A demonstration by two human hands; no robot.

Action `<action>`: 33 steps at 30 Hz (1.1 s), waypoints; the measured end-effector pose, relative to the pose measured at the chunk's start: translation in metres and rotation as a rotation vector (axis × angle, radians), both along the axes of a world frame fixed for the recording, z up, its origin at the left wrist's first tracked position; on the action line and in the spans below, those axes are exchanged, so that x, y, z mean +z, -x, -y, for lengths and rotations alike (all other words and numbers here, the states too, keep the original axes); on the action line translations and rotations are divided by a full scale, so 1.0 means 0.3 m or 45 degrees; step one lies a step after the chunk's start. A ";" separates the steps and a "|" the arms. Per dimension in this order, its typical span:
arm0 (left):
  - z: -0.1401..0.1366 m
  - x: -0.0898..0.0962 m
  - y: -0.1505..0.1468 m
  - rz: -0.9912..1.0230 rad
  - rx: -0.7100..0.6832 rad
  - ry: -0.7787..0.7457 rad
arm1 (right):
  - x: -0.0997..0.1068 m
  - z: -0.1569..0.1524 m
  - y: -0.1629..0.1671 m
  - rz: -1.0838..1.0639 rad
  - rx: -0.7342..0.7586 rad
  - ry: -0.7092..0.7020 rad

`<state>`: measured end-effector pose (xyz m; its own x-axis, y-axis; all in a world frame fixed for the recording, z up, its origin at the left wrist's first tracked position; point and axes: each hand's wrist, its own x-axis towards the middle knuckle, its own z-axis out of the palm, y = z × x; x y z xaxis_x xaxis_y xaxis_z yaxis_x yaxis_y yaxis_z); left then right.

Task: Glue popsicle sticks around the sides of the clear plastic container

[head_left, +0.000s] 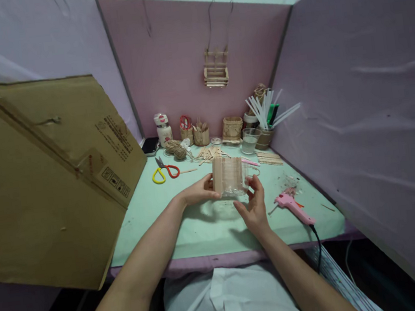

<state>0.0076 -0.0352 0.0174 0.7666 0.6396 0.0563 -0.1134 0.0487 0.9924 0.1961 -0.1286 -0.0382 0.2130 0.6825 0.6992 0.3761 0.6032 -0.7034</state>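
I am viewing one clear plastic cup clad in pale wooden sticks [228, 175], hovering above the mint-green worktop [211, 236]: left hand [198, 190] gripping, right hand [255, 209] half-open, fingers seemingly touching; one-sided grip possibly risking slippage.

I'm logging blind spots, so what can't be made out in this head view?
Head view:
Left hand: some fingers hidden behind the stick-covered container.
Cardboard: cut off at the picture's left edge; print too small.
Black cord: lower end hidden by the right forearm.
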 end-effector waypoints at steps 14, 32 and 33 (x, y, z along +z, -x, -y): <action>-0.002 -0.017 -0.003 0.079 -0.013 0.230 | 0.017 0.012 -0.005 0.178 -0.116 -0.068; -0.022 -0.047 0.007 0.052 -0.106 0.335 | 0.028 0.022 -0.001 0.229 -0.149 -0.076; -0.023 -0.048 0.007 0.051 -0.105 0.332 | 0.027 0.022 -0.001 0.223 -0.143 -0.072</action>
<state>0.0054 -0.0283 0.0031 0.8171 0.5721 -0.0711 -0.1371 0.3126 0.9399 0.1964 -0.1351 -0.0300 0.1573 0.6201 0.7686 0.5566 0.5872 -0.5877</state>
